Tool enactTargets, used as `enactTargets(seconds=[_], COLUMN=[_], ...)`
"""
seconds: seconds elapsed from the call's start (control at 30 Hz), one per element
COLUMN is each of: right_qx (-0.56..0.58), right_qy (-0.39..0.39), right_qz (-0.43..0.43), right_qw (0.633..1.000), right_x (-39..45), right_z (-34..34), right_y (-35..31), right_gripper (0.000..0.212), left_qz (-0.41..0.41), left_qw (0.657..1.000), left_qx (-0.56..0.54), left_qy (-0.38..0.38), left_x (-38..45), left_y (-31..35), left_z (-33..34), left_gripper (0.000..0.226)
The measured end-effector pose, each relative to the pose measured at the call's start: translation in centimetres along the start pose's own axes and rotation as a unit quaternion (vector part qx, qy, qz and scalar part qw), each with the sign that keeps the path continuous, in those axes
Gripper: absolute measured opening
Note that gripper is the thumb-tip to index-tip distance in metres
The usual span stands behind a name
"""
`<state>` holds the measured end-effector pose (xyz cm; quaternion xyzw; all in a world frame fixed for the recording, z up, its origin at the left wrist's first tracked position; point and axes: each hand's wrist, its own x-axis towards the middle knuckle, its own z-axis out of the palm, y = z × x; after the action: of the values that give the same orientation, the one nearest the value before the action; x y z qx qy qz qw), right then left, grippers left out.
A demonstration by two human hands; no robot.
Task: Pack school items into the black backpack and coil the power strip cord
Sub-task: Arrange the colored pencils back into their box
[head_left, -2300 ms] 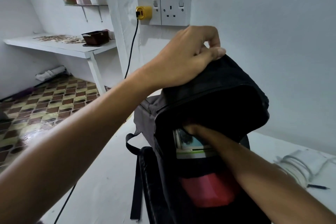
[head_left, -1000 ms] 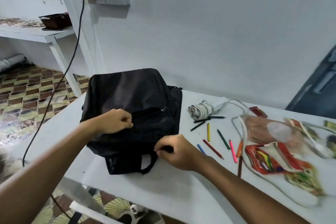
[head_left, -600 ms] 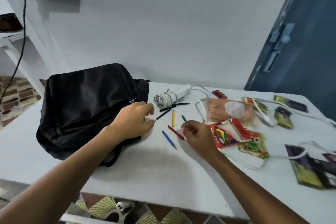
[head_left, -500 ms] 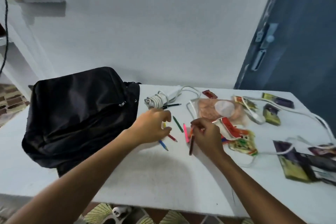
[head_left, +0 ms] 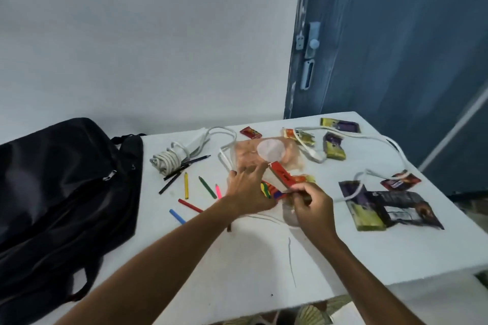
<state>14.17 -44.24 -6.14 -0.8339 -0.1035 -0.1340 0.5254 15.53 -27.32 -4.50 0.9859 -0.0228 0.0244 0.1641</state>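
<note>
On the white tabletop [head_left: 237, 258] we see the soft black fabric backpack [head_left: 60, 200] lying flat at left, its long axis running toward the wall. Our right hand [head_left: 311, 208] pinches a red cardboard crayon box [head_left: 281, 177], tilted up and away; our left hand [head_left: 248, 192] rests beside it, fingers spread. Slim crayons [head_left: 186, 185] lie scattered near the coiled white cord [head_left: 169, 162].
</note>
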Motion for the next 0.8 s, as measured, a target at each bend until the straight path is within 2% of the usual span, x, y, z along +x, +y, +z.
enactTargets(seconds=[0.1,0.23,0.4,0.53,0.6,0.73,0.8], right_qx=[0.015,0.048,0.104,0.186,0.213,0.275,0.281], right_qy=[0.04,0.092,0.108,0.059,0.04,-0.025,-0.081], right_qz=[0.011,0.025,0.04,0.097,0.104,0.099,0.09], right_qw=[0.999,0.994,0.988,0.976,0.971,0.956,0.952], right_x=[0.3,0.5,2.2,3.0,3.1,3.3,3.2], right_z=[-0.3,0.4,2.0,5.0,6.6,9.7,11.3], right_y=[-0.5,-1.4,-2.9,-5.3,-6.8,-9.7,-10.6], right_gripper=[0.023,0.016,0.024,0.031,0.038,0.044,0.048], left_qz=[0.023,0.054,0.097,0.048,0.037,-0.001,0.005], left_qw=[0.999,0.994,0.976,0.982,0.981,0.968,0.961], left_qx=[-0.017,-0.022,-0.08,-0.09,-0.116,-0.231,-0.263], left_qy=[0.042,0.096,0.177,0.161,0.148,0.102,0.084], left_x=[0.9,1.8,1.4,0.1,-0.9,-3.4,-4.9], left_y=[1.1,2.3,1.1,-2.1,-4.2,-9.9,-12.8], left_z=[-0.4,-1.3,-2.9,-5.0,-6.3,-9.3,-10.6], left_gripper=[0.092,0.098,0.091,0.094,0.088,0.043,0.034])
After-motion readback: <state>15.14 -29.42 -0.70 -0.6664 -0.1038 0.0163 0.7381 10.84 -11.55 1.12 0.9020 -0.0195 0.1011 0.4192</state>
